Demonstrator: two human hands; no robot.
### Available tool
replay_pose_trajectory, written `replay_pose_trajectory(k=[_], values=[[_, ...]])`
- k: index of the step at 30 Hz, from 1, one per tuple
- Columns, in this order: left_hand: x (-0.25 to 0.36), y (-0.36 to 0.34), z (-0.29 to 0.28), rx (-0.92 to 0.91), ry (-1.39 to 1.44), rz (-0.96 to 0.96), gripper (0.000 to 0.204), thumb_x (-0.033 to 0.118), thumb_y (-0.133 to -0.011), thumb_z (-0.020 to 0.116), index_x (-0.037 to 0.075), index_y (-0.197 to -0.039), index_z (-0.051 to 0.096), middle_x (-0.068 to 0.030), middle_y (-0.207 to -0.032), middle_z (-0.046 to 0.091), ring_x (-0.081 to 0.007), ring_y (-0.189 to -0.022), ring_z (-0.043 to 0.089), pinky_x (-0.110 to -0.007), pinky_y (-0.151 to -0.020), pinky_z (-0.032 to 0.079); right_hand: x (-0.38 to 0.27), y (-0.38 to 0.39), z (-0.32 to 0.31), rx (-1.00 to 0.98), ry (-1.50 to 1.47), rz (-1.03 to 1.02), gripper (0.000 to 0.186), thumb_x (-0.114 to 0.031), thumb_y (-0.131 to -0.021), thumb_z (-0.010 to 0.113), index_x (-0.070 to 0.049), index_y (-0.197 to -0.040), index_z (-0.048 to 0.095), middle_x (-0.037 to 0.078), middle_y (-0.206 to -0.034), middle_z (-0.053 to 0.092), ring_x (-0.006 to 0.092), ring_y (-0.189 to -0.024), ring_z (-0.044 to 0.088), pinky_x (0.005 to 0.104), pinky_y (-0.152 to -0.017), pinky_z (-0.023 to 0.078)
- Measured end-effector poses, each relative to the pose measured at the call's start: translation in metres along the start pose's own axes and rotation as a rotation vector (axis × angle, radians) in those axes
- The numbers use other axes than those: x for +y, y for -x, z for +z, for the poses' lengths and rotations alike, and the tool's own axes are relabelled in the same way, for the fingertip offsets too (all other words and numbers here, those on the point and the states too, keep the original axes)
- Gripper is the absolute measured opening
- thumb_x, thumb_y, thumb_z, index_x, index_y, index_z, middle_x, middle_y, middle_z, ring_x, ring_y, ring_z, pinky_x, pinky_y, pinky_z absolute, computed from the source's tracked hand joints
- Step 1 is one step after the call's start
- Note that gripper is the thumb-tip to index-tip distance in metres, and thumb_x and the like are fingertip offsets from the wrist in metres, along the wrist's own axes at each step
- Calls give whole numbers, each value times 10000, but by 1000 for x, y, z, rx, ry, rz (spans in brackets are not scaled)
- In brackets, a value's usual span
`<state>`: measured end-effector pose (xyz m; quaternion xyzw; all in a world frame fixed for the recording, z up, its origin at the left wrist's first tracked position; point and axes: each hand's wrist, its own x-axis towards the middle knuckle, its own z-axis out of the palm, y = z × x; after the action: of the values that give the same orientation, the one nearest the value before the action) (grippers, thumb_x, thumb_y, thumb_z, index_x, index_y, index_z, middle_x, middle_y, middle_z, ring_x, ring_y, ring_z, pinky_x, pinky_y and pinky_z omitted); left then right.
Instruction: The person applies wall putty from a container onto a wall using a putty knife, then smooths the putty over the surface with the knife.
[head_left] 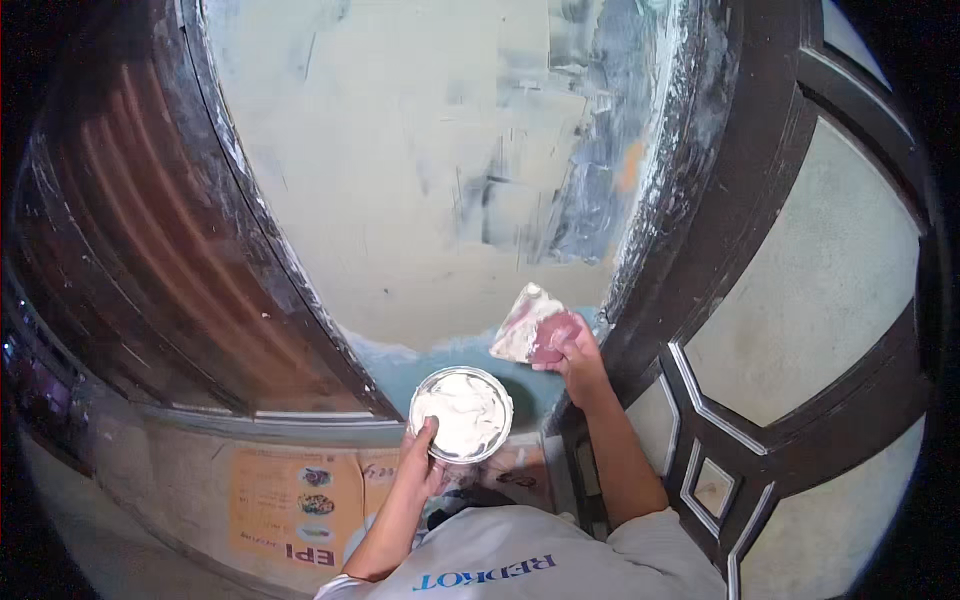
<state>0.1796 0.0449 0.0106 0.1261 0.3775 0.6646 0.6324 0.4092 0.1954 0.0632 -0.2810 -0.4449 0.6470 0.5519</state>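
Note:
My left hand (424, 460) grips a round tub of white putty (462, 412) by its near left rim, the thumb lying over the edge. The putty's surface is smeared and swirled. In my right hand (571, 357) is a flat pinkish-red putty spreader (553, 337), pinched between thumb and fingers. White putty coats its far edge and left side. The spreader is raised ahead and to the right of the tub, apart from it. Beyond both hands stands a wall panel (400, 180) covered in pale filler, with grey-blue patches toward its right side. Whether the spreader touches the panel I cannot tell.
A dark frame smeared with white (660, 150) borders the panel on the right. Brown wooden boards (170, 230) stand on the left. Dark-framed pale panels (810, 290) rise close on my right. An orange printed cardboard sheet (270, 490) lies on the floor at lower left.

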Motion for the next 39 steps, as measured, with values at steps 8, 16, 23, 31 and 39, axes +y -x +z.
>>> replay_pose_trajectory(k=[8, 16, 23, 31, 39], values=[[44, -19, -41, -23, 15, 54, 420, 209, -934, 606, 66, -1300, 459, -107, -1204, 595, -230, -1069, 619, -373, -874, 554, -77, -55, 70, 233, 1266, -1077, 396, -17, -827, 581, -122, -1206, 631, 75, -1232, 606, 248, -1068, 554, 366, -940, 411], [80, -35, -59, 2, -9, 31, 447, 202, -933, 596, 74, -1330, 432, -116, -1241, 578, -240, -1088, 613, -376, -852, 567, -8, -123, 73, 676, 1654, -1042, 503, -90, -788, 619, -298, -1246, 618, 6, -1388, 466, 298, -1288, 390, 481, -1012, 301], [99, -61, -93, -62, 24, 4, 472, 215, -941, 589, 30, -1342, 421, -142, -1288, 552, -271, -1140, 586, -408, -943, 523, 8, -103, 62, 730, 1463, -1057, 542, -14, -757, 589, -218, -1259, 616, 56, -1313, 546, 319, -1246, 432, 438, -1025, 314], [117, -79, -85, -171, -35, -44, 482, 195, -956, 569, 85, -1381, 371, -112, -1310, 528, -252, -1176, 554, -404, -947, 509, -9, -120, 112, 627, 1533, -1055, 438, -40, -786, 568, -174, -1198, 635, 69, -1281, 573, 339, -1216, 462, 454, -979, 372], [124, -92, -111, -223, -87, -11, 531, 258, -939, 588, 50, -1384, 386, -143, -1344, 514, -277, -1189, 551, -439, -993, 471, 112, -67, 74, 493, 1484, -905, 370, -86, -808, 607, -183, -1162, 657, 69, -1269, 591, 361, -1115, 544, 459, -941, 406]])
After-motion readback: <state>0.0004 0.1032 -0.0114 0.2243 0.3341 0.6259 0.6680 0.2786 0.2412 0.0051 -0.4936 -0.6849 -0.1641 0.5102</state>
